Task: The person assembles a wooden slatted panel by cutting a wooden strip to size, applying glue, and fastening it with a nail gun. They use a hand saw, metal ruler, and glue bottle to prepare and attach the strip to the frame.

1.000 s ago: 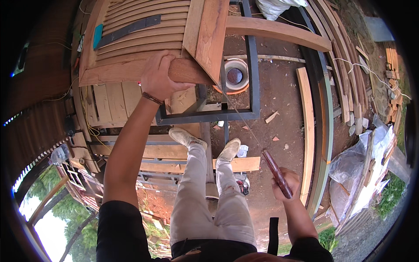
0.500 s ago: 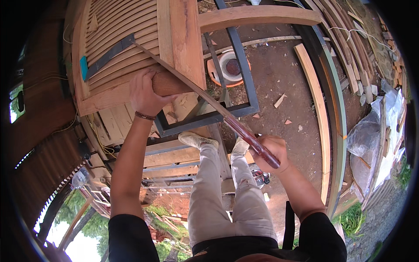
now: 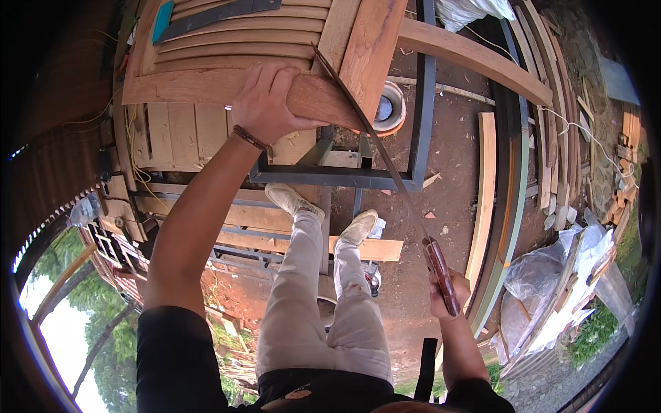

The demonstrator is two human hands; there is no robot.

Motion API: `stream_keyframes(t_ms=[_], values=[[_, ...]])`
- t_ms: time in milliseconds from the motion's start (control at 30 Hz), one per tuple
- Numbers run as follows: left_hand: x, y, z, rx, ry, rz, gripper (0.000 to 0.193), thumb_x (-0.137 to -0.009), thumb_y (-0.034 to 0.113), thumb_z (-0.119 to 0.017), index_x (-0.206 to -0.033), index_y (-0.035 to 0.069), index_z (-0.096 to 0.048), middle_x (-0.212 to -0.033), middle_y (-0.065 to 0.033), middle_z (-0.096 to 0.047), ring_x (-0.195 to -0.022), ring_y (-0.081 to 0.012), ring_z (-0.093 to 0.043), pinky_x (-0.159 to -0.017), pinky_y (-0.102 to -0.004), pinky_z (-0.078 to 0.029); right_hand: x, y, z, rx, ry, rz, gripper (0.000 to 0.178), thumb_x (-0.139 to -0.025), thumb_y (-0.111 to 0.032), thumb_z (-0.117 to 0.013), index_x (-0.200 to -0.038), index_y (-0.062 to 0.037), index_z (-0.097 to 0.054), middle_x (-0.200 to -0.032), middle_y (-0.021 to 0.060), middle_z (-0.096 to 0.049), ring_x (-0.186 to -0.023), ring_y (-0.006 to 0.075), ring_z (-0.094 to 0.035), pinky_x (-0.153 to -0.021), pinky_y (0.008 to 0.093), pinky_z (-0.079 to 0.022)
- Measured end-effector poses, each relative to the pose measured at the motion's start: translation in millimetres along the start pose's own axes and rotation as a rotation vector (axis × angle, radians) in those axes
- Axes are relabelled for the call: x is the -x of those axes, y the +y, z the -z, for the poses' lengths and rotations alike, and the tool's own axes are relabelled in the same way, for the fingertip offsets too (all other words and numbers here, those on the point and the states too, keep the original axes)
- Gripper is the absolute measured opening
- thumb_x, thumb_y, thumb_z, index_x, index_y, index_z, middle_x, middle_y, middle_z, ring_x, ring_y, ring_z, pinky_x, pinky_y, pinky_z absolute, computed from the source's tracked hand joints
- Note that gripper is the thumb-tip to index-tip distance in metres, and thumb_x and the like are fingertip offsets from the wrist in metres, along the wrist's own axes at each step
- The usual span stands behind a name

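A louvered wooden panel (image 3: pixel 189 86) lies at the top of the view on a dark metal frame (image 3: pixel 337 177). My left hand (image 3: pixel 263 103) grips its near rail, fingers spread over the top and thumb at the near edge. In my right hand (image 3: pixel 456 292), at the lower right, is the reddish-brown handle of a handsaw (image 3: pixel 398 175). The long thin blade slants up and left to the panel's near right corner, its tip over the wood. Whether the teeth touch the wood I cannot tell. A dark flat strip with a teal end (image 3: pixel 163 22) rests on the slats.
A curved timber (image 3: pixel 475 62) juts right from the panel. Beneath the frame stands an orange-rimmed bucket (image 3: pixel 392 110). Long boards (image 3: pixel 480 186) and a metal beam run along the right, beside plastic sheeting (image 3: pixel 544 265). My shoes (image 3: pixel 292 198) are close below the frame.
My right hand has pulled the saw back, down and to the right, so less blade overlaps the panel. The view has shifted; my left hand stays on the rail.
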State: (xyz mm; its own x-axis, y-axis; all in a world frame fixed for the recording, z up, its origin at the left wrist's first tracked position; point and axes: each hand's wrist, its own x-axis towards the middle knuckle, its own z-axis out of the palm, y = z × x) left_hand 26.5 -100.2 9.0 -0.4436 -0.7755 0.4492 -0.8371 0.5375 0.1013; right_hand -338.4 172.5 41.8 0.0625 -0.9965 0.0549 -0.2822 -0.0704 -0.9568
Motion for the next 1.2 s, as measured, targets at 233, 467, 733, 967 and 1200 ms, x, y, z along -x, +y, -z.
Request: stream_keyframes(t_ms=[233,467,733,967,1200], values=[[6.8,2.6,0.6,0.030,-0.011,0.040,0.083,-0.038,0.052,-0.090,-0.104,0.009,-0.064,-0.100,-0.0058,-0.059,-0.094,-0.0278,-0.060,-0.082,-0.0393,-0.051,-0.7,10.0,-6.2,0.240,-0.003,-0.171,0.013,-0.071,0.001,-0.072,-0.074,-0.0038,-0.061,-0.076,0.0173,-0.070,-0.067,0.0317,-0.071,-0.064,0.0383,-0.057],[-4.0,2.7,-8.0,0.040,0.011,0.065,0.082,-0.038,0.050,-0.091,-0.104,0.011,-0.066,-0.100,-0.0051,-0.058,-0.095,-0.0273,-0.058,-0.082,-0.0392,-0.052,-77.2,6.9,-30.7,0.140,-0.060,-0.172,0.011,-0.072,-0.001,-0.072,-0.076,-0.0039,-0.062,-0.079,0.0176,-0.071,-0.068,0.0308,-0.072,-0.064,0.0366,-0.057],[11.5,6.9,-3.1,0.038,-0.010,0.044,0.084,-0.039,0.054,-0.090,-0.105,0.010,-0.066,-0.100,-0.0055,-0.058,-0.094,-0.0275,-0.058,-0.082,-0.0400,-0.052,-31.6,6.7,-6.5,0.114,-0.073,-0.113,0.010,-0.075,-0.002,-0.071,-0.076,-0.0038,-0.062,-0.073,0.0169,-0.069,-0.065,0.0309,-0.071,-0.063,0.0372,-0.057],[6.9,2.8,-2.1,-0.024,0.001,0.044,0.081,-0.042,0.061,-0.088,-0.103,0.013,-0.066,-0.102,-0.0041,-0.057,-0.096,-0.0256,-0.059,-0.080,-0.0391,-0.054,-0.2,6.2,10.7,0.090,-0.058,-0.097,0.010,-0.073,0.000,-0.071,-0.075,-0.0043,-0.062,-0.074,0.0177,-0.069,-0.066,0.0320,-0.071,-0.064,0.0374,-0.057],[3.8,-0.2,-4.9,-0.021,-0.058,0.078,0.079,-0.044,0.063,-0.088,-0.102,0.014,-0.066,-0.104,-0.0033,-0.057,-0.099,-0.0249,-0.059,-0.078,-0.0384,-0.055,-55.3,5.3,-31.8,0.161,-0.001,-0.111,0.012,-0.071,0.000,-0.074,-0.074,-0.0034,-0.063,-0.071,0.0179,-0.067,-0.063,0.0315,-0.070,-0.060,0.0374,-0.054]])
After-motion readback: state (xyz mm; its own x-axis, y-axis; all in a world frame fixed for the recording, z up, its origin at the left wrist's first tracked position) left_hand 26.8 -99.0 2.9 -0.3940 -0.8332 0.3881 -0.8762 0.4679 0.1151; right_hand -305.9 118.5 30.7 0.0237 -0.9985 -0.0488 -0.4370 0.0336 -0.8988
